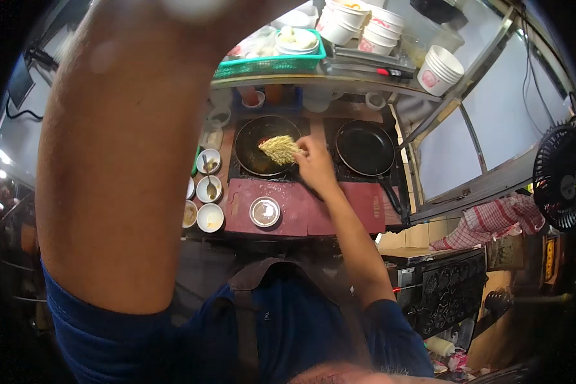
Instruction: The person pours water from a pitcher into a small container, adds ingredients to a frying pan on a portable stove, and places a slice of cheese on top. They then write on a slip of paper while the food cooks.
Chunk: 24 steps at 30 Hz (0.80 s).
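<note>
My right hand grips one end of a pale yellow block of dried noodles. The block is tilted over the left frying pan, which has some dark reddish and oily matter in it; I cannot tell whether the noodles touch the pan. My left forearm rises large across the left of the view, close to the camera, and its hand is out of view. To the right stands a second black frying pan on the stove, its handle towards me. In front of the pans, a small bowl of brown contents rests on a red cutting board.
Left of the boards are several small white bowls, one holding a spoon. The shelf above bears a green basket, stacked paper bowls and a knife. A black fan and checked cloth are at right.
</note>
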Each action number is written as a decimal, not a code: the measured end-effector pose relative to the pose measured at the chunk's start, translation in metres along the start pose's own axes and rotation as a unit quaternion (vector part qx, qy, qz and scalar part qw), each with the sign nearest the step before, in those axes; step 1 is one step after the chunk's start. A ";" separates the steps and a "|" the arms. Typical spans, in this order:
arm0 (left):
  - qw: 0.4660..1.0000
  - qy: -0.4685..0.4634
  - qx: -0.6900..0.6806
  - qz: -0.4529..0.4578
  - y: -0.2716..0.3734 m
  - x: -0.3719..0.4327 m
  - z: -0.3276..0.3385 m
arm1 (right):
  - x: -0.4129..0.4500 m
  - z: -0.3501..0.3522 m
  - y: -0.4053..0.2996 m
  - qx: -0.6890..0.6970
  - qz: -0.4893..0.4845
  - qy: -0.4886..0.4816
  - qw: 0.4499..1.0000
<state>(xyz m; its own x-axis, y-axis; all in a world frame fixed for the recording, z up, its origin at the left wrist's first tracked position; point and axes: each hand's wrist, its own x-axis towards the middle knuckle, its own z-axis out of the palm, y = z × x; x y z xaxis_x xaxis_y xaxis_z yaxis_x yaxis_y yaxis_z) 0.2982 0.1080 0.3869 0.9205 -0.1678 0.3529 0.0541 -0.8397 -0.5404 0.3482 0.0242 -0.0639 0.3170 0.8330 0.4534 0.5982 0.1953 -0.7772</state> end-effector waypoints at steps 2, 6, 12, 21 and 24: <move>1.000 -0.012 0.007 -0.014 0.008 -0.036 -0.003 | 0.001 0.032 0.013 -0.092 -0.105 -0.048 0.989; 0.999 -0.015 0.027 -0.033 0.017 -0.105 -0.015 | 0.005 0.092 0.036 -0.258 -0.210 -0.091 0.939; 0.996 0.012 0.035 -0.080 0.040 -0.200 -0.047 | -0.003 0.138 0.055 -0.324 -0.226 -0.078 0.915; 0.903 -0.060 -0.224 -0.363 0.148 -0.401 0.011 | -0.024 0.013 0.025 -0.256 0.090 -0.066 0.960; 0.821 -0.081 -0.335 -0.455 0.218 -0.481 0.063 | -0.039 0.023 0.035 -0.247 0.035 -0.114 0.962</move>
<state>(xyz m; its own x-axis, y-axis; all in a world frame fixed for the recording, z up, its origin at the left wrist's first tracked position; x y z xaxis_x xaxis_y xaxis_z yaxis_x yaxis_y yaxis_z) -0.1088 0.0381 0.0510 0.6597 0.7118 0.2412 0.5729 -0.6840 0.4517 0.3398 0.0107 -0.1192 0.2333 0.9383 0.2552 0.8759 -0.0888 -0.4743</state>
